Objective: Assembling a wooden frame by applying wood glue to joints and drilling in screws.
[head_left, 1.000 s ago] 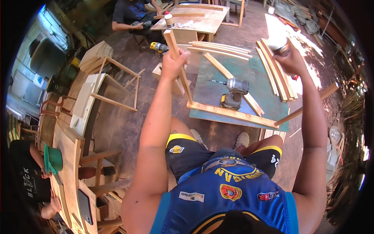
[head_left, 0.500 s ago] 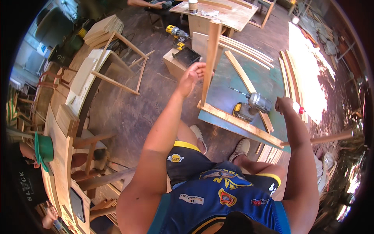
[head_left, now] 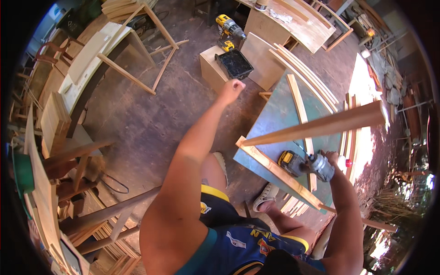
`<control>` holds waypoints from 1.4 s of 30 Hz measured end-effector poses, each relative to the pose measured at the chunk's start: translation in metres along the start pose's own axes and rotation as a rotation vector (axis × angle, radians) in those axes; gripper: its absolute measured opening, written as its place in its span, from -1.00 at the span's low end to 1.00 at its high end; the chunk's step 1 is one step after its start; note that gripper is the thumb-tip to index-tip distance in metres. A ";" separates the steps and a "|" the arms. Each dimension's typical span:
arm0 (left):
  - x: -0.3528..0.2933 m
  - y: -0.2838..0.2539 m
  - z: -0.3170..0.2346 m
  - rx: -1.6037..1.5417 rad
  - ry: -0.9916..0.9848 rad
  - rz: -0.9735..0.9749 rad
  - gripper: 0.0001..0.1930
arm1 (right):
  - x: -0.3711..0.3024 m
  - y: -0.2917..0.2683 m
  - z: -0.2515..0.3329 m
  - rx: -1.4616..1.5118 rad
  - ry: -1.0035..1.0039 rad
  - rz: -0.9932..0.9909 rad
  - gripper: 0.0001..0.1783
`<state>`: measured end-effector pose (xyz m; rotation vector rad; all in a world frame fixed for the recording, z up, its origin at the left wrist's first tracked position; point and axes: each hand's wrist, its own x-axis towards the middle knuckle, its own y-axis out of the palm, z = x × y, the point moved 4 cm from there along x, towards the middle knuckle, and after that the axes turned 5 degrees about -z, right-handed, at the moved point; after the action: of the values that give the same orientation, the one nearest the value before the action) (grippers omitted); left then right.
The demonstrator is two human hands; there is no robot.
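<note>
Nearest you, one wooden frame (head_left: pixel 275 169) shows three members: a pale, grainy rail along the desk's near edge, one browner leg (head_left: pixel 316 129) rising from its left end, and another at its right end, partly behind your forearm. Just beyond the rail, at the near right of the desk (head_left: pixel 268 121), is one grey drill (head_left: pixel 322 168) with a black-and-yellow battery and a thin bit. Your right hand (head_left: pixel 329 158) is against its body; the drill partly hides that grip, so how far it closes cannot be told. One red-capped bottle (head_left: pixel 349 163) shows just right of it. The blue-green desk also carries one loose strip (head_left: pixel 297 98). Left of the desk, your left hand (head_left: pixel 232 89) has its fingers curled, contents unclear, just nearer than one black tray (head_left: pixel 237 65) on one wooden box (head_left: pixel 213 71). Farther off are one yellow drill (head_left: pixel 225 23) and a pale wooden desk (head_left: pixel 316 36), above a dark, worn floor (head_left: pixel 137 128).
</note>
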<state>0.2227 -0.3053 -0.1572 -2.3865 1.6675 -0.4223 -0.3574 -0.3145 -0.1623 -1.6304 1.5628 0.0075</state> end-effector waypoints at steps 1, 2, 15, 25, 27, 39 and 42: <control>0.023 -0.002 0.012 0.118 0.004 -0.054 -0.81 | -0.011 -0.011 0.009 0.095 -0.058 -0.094 -0.51; 0.043 -0.005 0.021 0.275 0.064 -0.132 -0.82 | -0.025 -0.023 0.020 0.294 -0.178 -0.153 -0.50; 0.163 0.026 0.081 0.962 -0.140 0.169 -0.59 | -0.087 -0.083 0.024 -0.664 -0.471 -0.270 -0.38; 0.172 0.034 0.090 1.043 -0.188 0.163 -0.60 | -0.061 -0.111 0.057 0.222 -0.373 -0.258 -0.26; 0.175 0.035 0.092 1.054 -0.185 0.166 -0.60 | -0.046 -0.104 0.064 0.408 -0.228 -0.286 -0.18; 0.177 0.042 0.088 1.155 -0.251 0.295 -0.59 | -0.026 -0.085 0.053 1.379 0.177 -0.388 -0.22; 0.177 0.040 0.084 1.175 -0.277 0.312 -0.59 | -0.036 -0.097 0.036 1.734 0.200 -0.514 -0.30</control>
<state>0.2731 -0.4850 -0.2280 -1.2345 1.1142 -0.7059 -0.2663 -0.2795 -0.1124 -0.4882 0.6190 -1.3825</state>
